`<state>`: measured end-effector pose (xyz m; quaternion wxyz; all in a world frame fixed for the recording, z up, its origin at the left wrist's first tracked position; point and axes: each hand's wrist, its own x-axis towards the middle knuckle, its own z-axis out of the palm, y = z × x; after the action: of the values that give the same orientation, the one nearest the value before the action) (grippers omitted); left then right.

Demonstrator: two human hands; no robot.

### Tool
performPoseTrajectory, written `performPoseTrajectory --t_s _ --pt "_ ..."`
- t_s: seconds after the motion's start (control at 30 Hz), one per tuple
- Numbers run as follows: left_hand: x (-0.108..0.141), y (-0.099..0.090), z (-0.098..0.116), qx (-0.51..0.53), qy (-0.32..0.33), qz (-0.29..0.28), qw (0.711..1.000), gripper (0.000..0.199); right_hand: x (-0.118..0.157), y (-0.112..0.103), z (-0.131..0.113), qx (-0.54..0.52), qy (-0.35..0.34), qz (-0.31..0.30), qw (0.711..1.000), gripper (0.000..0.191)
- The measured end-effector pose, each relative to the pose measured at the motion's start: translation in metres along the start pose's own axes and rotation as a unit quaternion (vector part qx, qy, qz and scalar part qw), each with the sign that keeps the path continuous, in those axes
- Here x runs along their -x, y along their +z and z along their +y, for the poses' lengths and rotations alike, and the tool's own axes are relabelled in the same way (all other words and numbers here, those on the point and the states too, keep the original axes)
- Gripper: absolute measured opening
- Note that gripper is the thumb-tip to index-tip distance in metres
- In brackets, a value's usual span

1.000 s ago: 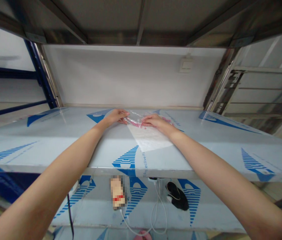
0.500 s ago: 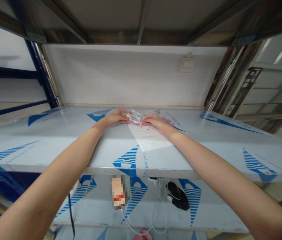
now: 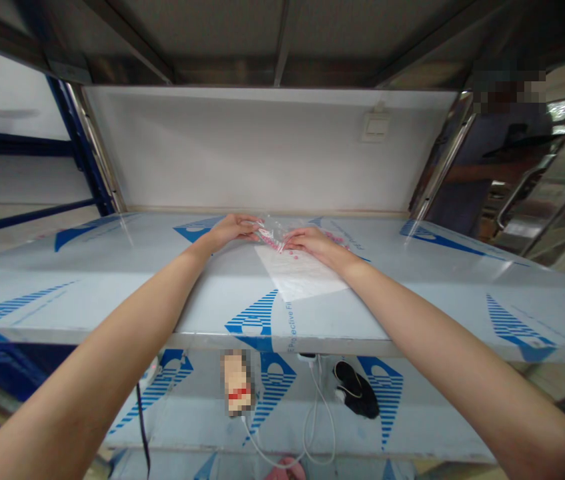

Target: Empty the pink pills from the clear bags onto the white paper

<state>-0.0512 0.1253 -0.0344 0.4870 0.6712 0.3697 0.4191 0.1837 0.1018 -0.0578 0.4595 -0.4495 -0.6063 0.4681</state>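
Plastic bag bunched between the pinching fingers of left hand and right hand

Only legible text: "Protective Fi…" in blue on the protective film covering the bench, rest cut off. Pink print on the plastic bag too small to read. Pixelated label on the lower shelf unreadable.

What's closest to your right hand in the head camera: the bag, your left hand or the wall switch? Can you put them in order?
1. Clear bag: nearest, touching the fingers of the right hand.
2. Left hand: next, just past the bag on the other side.
3. Wall switch: farthest, high up ahead.
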Motion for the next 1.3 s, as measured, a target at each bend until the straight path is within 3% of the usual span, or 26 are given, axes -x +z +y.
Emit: performPoseTrajectory --t_s 0.17,0.4,0.6,0.73,0.97,1.1,1.3 --pt "0.003 -0.001 0.002 -0.023 -0.015 -0.003 1.000 0.028 0.002 0.002 -0.002 -0.029 0.004 0.000 1.000 0.024" --pt "0.004 -0.006 0.001 -0.085 -0.070 -0.017 0.994 0.050 0.002 0.000 -0.003 -0.008 -0.002 -0.016 1.000 0.028" --pt "0.001 -0.002 0.001 -0.104 -0.022 0.017 0.994 0.042 -0.006 -0.001 0.002 0.002 0.003 -0.010 1.000 0.024" --pt "-0.002 0.003 -0.001 -0.070 -0.013 0.020 0.997 0.051 -0.009 -0.001 0.005 -0.023 0.006 -0.009 1.000 0.025" --pt "0.001 0.004 -0.004 -0.001 -0.012 -0.044 0.999 0.030 -0.010 -0.003 0.007 -0.032 -0.014 -0.017 0.999 0.026" --pt "0.003 0.001 -0.003 -0.075 -0.049 -0.066 0.994 0.031 -0.010 -0.004 0.007 -0.024 -0.010 -0.020 0.999 0.026" --pt "0.005 0.002 0.005 -0.160 -0.008 -0.018 0.987 0.033 -0.007 -0.002 0.003 -0.043 -0.003 -0.011 0.999 0.025"
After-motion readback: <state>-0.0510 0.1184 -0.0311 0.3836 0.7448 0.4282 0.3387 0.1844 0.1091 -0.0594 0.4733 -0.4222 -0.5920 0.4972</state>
